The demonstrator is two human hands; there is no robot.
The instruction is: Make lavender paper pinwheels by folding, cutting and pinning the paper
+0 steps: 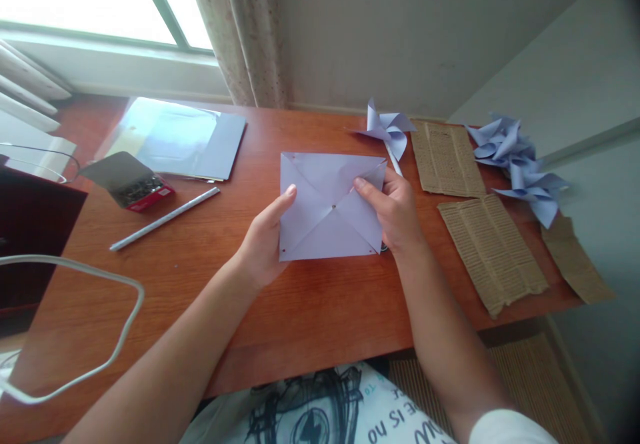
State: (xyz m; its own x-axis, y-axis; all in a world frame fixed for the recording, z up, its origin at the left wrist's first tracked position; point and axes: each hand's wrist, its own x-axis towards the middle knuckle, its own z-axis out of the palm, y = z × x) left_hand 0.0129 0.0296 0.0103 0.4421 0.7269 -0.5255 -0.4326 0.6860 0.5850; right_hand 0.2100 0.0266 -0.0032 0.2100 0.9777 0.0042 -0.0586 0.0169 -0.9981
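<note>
Both hands hold a square sheet of pale paper [325,231] above the desk. Diagonal lines run in from its corners, and small dark holes show at the centre and near some corners. My left hand [263,237] grips the left edge, thumb on top and fingers hidden beneath. On the right edge, my right hand [397,207] pinches the sheet near its upper corner, the thumb lying on the face. Part of a small metal thing [384,247] peeks out below the right hand; its kind cannot be made out. A paper pinwheel [387,127] on a white stick lies just beyond.
Several paper pinwheels [515,157] and pieces of corrugated cardboard [493,251] lie to the right. On the left are a rolled paper stick [165,219], an open red box [145,194] of small metal pieces, a folder [220,144] and a white cable [133,311].
</note>
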